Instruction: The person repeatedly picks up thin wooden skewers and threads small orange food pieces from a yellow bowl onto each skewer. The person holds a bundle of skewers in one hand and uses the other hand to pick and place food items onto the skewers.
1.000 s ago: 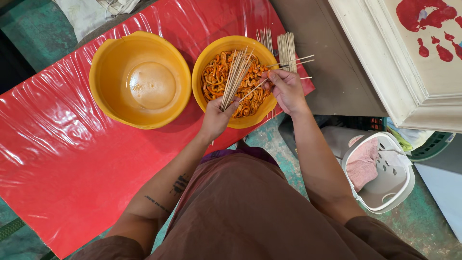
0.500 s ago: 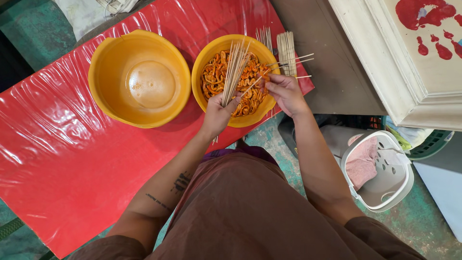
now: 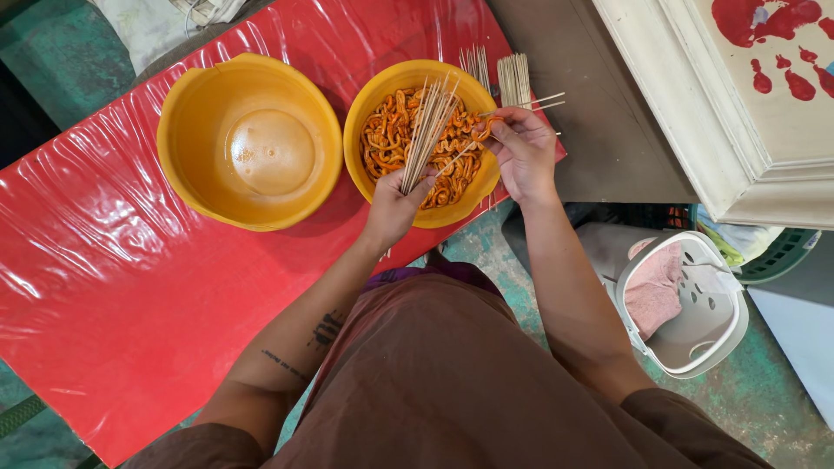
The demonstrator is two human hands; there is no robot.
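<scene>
Gripping a bundle of skewers (image 3: 426,130) in closed fingers, the left hand (image 3: 395,208) rests at the bowl of orange strips (image 3: 423,143), upper centre. The right hand (image 3: 521,148) pinches one strip (image 3: 483,130) on a skewer; its fingertips are partly hidden.

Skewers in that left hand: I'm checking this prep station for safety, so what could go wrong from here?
1. The left hand fans a loose bundle of skewers over the food bowl; some could slip into it.
2. The right hand works by sharp tips; a prick seems possible.
3. That bowl sits near the table edge and might tip.
</scene>
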